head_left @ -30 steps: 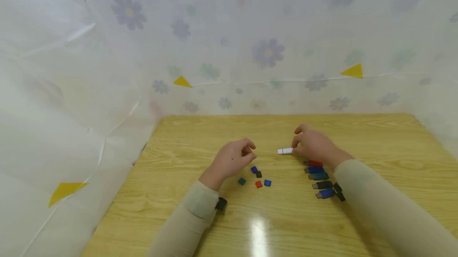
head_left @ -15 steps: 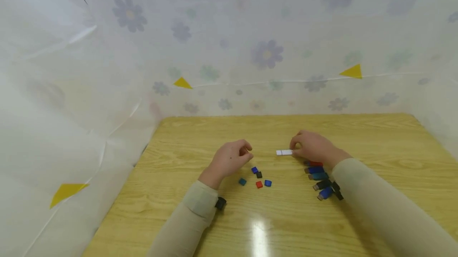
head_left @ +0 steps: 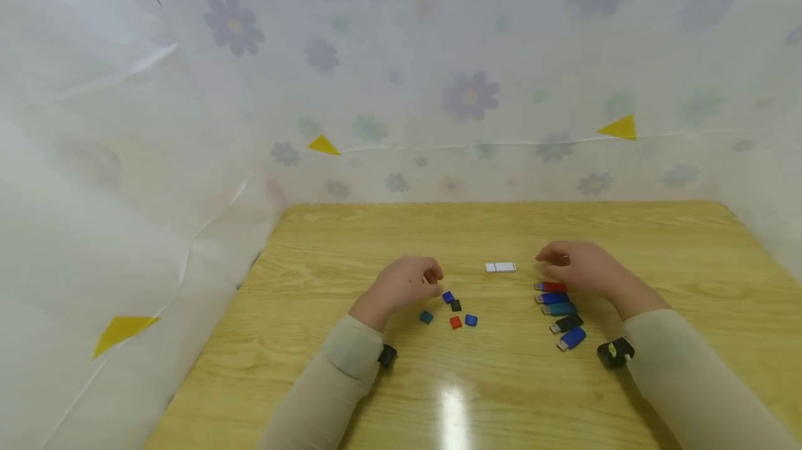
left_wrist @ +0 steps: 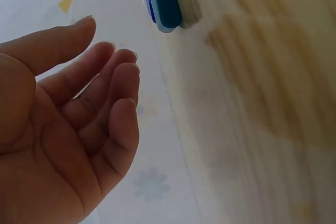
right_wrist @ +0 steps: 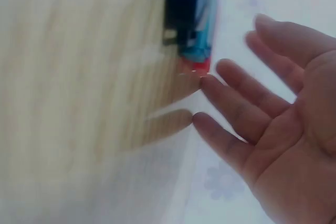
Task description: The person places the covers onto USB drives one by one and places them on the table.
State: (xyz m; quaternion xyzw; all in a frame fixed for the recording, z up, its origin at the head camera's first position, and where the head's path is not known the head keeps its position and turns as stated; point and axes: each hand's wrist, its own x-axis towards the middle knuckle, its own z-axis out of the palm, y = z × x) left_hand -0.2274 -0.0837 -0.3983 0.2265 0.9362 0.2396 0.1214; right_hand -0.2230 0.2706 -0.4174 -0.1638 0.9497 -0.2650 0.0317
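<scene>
In the head view, a white capped USB stick [head_left: 500, 267] lies on the wooden table between the hands. My right hand [head_left: 579, 265] hovers just right of it, fingers loosely bent and holding nothing. Below that hand several uncapped USB sticks lie in a column: a red one [head_left: 551, 287] on top, then blue, a teal one [head_left: 560, 309], a black one [head_left: 567, 324] and a blue one [head_left: 571, 339]. My left hand [head_left: 404, 284], relaxed with nothing in it, is beside the loose caps: blue [head_left: 447, 297], black [head_left: 456, 306], teal [head_left: 426, 317], red [head_left: 455, 322] and another blue [head_left: 471, 320].
The wooden table [head_left: 313, 380] ends at the back against a flowered white curtain [head_left: 401, 88]. Black wrist cameras sit at the left cuff [head_left: 387, 357] and the right cuff [head_left: 616, 352]. A glare spot shines near the front.
My right hand has let go of the white USB stick and moved right, toward me, leaving it on the table. My left hand has lowered slightly toward the caps.
</scene>
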